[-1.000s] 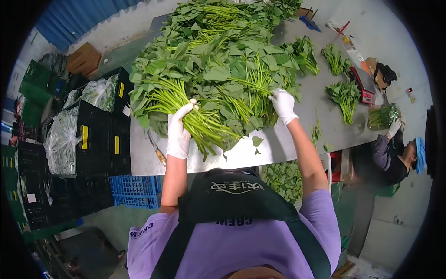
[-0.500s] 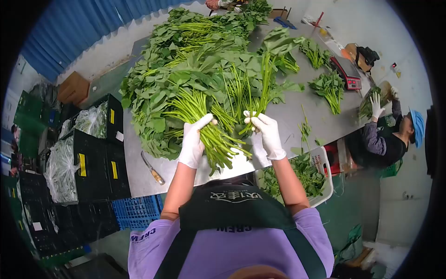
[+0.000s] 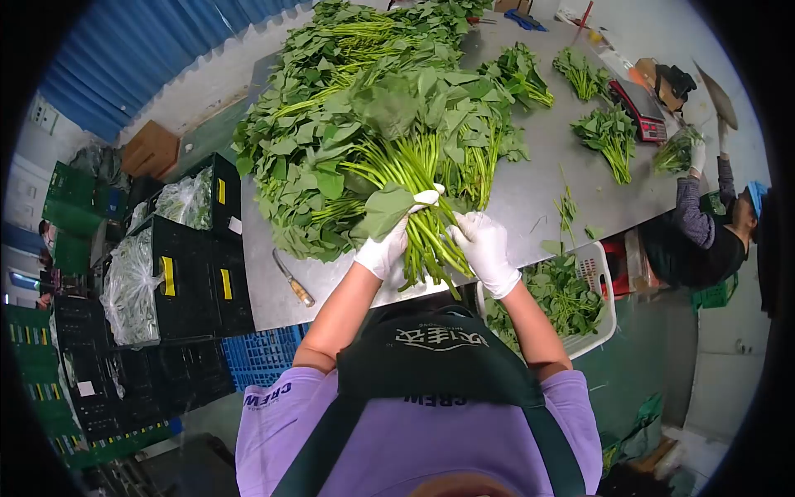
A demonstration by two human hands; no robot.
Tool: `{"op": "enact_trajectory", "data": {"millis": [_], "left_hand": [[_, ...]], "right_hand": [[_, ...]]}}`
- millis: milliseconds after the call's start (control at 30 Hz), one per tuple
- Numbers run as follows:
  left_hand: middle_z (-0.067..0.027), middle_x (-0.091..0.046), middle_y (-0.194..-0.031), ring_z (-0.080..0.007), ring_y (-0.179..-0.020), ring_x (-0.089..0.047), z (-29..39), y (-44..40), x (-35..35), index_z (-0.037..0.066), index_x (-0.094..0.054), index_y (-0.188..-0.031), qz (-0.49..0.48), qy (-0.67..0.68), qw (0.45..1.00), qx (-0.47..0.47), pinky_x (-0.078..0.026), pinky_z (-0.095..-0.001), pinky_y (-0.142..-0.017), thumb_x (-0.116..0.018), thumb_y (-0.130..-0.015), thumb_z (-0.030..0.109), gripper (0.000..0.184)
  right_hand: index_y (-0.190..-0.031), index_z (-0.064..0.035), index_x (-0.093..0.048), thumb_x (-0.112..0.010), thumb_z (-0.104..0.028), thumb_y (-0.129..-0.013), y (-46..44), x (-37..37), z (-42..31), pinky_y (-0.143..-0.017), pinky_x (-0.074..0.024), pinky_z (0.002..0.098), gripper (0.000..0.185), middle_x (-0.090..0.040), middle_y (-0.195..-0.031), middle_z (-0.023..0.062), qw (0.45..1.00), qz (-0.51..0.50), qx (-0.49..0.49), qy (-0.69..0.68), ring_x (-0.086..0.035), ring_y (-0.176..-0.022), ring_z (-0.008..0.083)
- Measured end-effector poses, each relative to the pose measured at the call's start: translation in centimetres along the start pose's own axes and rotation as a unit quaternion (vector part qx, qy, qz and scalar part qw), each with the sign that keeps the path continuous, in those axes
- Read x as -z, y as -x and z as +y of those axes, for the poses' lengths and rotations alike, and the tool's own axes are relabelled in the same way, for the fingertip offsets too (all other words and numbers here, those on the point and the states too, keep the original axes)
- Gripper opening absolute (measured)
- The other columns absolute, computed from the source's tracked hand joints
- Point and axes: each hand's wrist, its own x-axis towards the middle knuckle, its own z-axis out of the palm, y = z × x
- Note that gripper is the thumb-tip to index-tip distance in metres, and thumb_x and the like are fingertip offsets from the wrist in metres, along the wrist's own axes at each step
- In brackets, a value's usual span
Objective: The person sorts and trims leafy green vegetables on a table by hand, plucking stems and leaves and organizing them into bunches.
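Observation:
My left hand (image 3: 386, 247), in a white glove, is wrapped around a thick bunch of leafy greens (image 3: 406, 168) with long green stems. The cut stem ends stick out below my grip, toward me. One broad leaf lies over the fingers of this hand. My right hand (image 3: 487, 251), gloved too, is closed against the right side of the stems; its fingertips are partly hidden. Just beyond the bunch spreads a large heap of the same greens (image 3: 290, 157) on the metal table (image 3: 542, 178). A curved knife with a wooden handle (image 3: 300, 291) lies to the left of my left hand.
Small bunches (image 3: 609, 141) lie on the right near a red scale (image 3: 642, 116). A white basket (image 3: 611, 319) of greens stands below the table edge. Black crates (image 3: 195, 282) are stacked at the left. A co-worker (image 3: 712, 215) handles greens at the right.
My right hand's few separate stems have joined the bunch in my left hand. My two hands are closer together, and the co-worker's hands have moved onto a bunch and a plastic bag-like sheet.

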Motion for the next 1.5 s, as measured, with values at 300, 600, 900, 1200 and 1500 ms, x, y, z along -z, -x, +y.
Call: {"op": "enact_trajectory", "data": {"millis": [300,600,900,1200,1500], "left_hand": [[-0.0098,-0.064,-0.085,-0.017,-0.077,-0.062,0.5,2.1,-3.5,-0.005,-0.06,-0.101,0.009,0.032,0.995,0.097,-0.052,-0.0282,-0.071,-0.058,-0.081,0.006,0.023],[-0.0129,-0.064,-0.099,-0.0208,-0.086,-0.063,-2.0,1.4,-4.9,-0.006,-0.059,-0.107,0.007,0.003,0.993,0.115,-0.052,-0.0301,-0.076,-0.058,-0.084,0.008,0.027],[-0.0066,-0.062,-0.091,-0.0146,-0.076,-0.061,-6.1,-1.3,-5.3,-0.002,-0.057,-0.103,-0.102,0.098,0.99,-0.027,-0.051,-0.0265,-0.06,-0.062,-0.078,-0.004,0.025],[-0.0067,-0.061,-0.073,-0.0162,-0.058,-0.061,-3.0,2.4,-12.8,-0.002,-0.058,-0.085,0.015,-0.019,0.998,0.056,-0.05,-0.0287,-0.049,-0.068,-0.071,-0.006,0.017],[-0.0062,-0.06,-0.071,-0.0154,-0.055,-0.059,-3.8,2.7,-13.4,-0.001,-0.058,-0.087,0.017,-0.08,0.996,-0.047,-0.049,-0.0271,-0.05,-0.069,-0.07,-0.004,0.02]], "right_hand": [[-0.105,-0.0002,-0.06,-0.057,-0.004,-0.082,-0.8,2.4,-0.7,-0.067,-0.0429,0.0192,0.024,-0.061,-0.09,-0.0006,0.762,-0.103,-0.293,-0.569,-0.052,-0.077,0.0051],[-0.102,0.0022,-0.063,-0.062,-0.004,-0.08,0.4,3.5,-0.2,-0.067,-0.0444,0.0208,0.023,-0.063,-0.086,0.0025,0.813,-0.009,-0.283,-0.509,-0.055,-0.075,0.0073],[-0.094,0.0025,-0.065,-0.059,-0.003,-0.078,3.0,3.0,1.5,-0.067,-0.0442,0.0269,0.017,-0.063,-0.082,0.0108,0.921,0.125,-0.225,-0.292,-0.056,-0.072,0.0169],[-0.084,-0.0004,-0.061,-0.059,-0.003,-0.082,4.8,6.4,2.3,-0.069,-0.0452,0.0241,0.004,-0.06,-0.08,0.001,0.69,0.147,-0.379,-0.598,-0.056,-0.078,0.0106],[-0.086,0.006,-0.062,-0.054,-0.005,-0.079,7.1,5.2,5.4,-0.073,-0.0455,0.0276,0.015,-0.064,-0.081,0.0097,0.769,0.173,-0.267,-0.554,-0.059,-0.076,0.0171]]}}
